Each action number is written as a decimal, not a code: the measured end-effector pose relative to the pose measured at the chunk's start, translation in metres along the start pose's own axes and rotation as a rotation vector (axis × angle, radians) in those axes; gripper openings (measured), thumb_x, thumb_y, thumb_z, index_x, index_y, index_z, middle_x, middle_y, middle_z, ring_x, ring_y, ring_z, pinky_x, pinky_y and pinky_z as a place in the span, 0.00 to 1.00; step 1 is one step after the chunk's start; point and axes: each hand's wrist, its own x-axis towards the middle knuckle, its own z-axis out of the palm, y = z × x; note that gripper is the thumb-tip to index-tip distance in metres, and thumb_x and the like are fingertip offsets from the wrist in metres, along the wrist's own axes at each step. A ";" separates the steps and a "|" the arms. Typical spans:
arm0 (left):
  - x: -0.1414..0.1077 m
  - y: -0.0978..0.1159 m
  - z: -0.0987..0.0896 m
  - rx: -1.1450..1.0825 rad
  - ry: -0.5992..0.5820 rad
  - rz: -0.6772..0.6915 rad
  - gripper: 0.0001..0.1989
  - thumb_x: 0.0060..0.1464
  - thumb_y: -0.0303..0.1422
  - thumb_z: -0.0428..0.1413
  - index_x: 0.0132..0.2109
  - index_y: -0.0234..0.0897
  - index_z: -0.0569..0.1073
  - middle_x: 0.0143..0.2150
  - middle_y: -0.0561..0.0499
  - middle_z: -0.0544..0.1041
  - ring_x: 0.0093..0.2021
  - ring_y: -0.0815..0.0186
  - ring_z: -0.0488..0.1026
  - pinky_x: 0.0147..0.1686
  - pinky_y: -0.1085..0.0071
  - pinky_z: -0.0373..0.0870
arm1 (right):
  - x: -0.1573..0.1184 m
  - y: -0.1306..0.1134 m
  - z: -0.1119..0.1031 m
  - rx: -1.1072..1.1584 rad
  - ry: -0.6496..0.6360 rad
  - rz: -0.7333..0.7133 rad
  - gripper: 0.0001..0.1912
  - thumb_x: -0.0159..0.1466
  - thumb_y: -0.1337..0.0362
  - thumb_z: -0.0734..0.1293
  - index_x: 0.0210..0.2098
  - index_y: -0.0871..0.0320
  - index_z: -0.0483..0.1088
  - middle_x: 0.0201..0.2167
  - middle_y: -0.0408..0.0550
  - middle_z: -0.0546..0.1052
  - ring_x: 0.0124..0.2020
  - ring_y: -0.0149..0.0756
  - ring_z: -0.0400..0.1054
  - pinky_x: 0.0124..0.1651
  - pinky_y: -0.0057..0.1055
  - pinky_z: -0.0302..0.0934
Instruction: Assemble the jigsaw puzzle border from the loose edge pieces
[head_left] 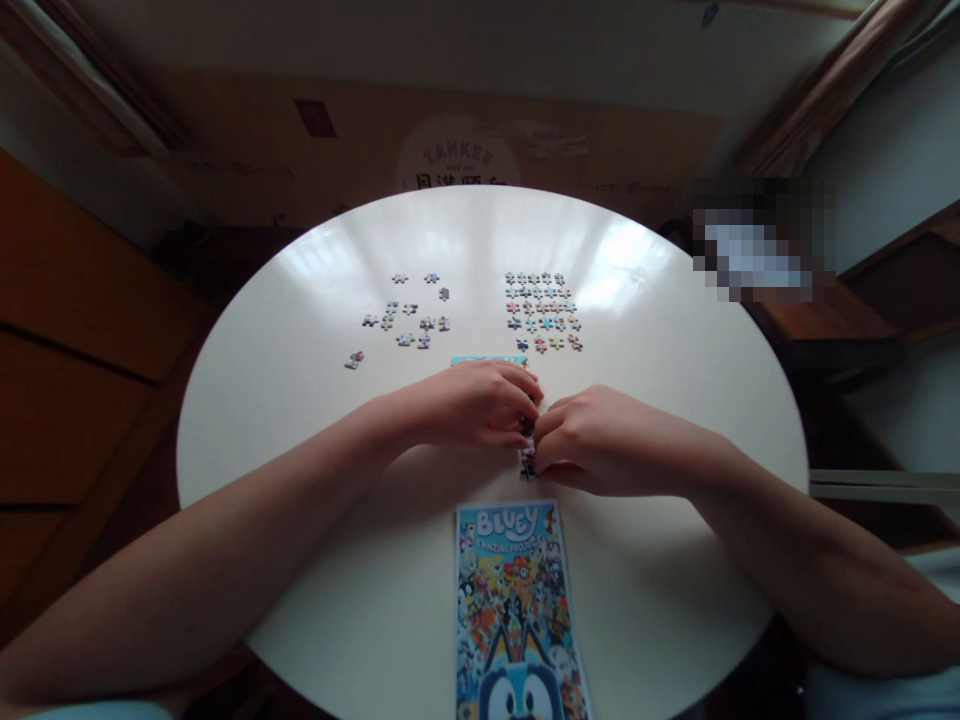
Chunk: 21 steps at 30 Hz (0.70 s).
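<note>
A strip of joined puzzle pieces (pixel 528 462) lies on the white table between my hands. My left hand (pixel 484 402) is over it from the left, fingers bent and pressed down at its upper part. From the right, my right hand (pixel 592 440) touches the strip's edge with its fingers closed. Behind my left hand shows a light-blue puzzle edge (pixel 487 360), the rest of it covered by the hand. Nearer to me lies a Bluey picture sheet (pixel 517 610). Whether either hand pinches a loose piece is hidden by the fingers.
Loose puzzle pieces (pixel 406 340) are scattered at the back left of the round table (pixel 270 400). Several rows of separate pieces (pixel 546 308) stand at the back right. A wooden chair (pixel 810 320) is beyond the table's right edge.
</note>
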 end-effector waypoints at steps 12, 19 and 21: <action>0.002 0.006 0.003 0.067 0.025 -0.003 0.08 0.56 0.39 0.65 0.41 0.42 0.80 0.50 0.48 0.81 0.53 0.58 0.76 0.53 0.62 0.73 | -0.009 0.003 -0.008 0.140 -0.027 0.010 0.10 0.66 0.71 0.68 0.39 0.51 0.81 0.41 0.42 0.83 0.41 0.33 0.76 0.42 0.29 0.63; 0.003 0.010 0.002 0.093 0.011 -0.015 0.08 0.55 0.37 0.66 0.42 0.41 0.80 0.49 0.48 0.80 0.53 0.57 0.76 0.52 0.63 0.73 | -0.017 0.005 -0.018 0.178 -0.056 0.050 0.12 0.64 0.72 0.69 0.41 0.51 0.82 0.38 0.42 0.83 0.36 0.32 0.75 0.39 0.27 0.61; 0.003 0.009 0.002 0.087 0.014 -0.010 0.08 0.55 0.38 0.66 0.42 0.41 0.80 0.49 0.48 0.80 0.53 0.58 0.75 0.52 0.64 0.73 | -0.016 0.004 -0.018 0.177 -0.052 0.053 0.11 0.66 0.70 0.69 0.43 0.51 0.82 0.38 0.43 0.83 0.36 0.32 0.75 0.39 0.27 0.61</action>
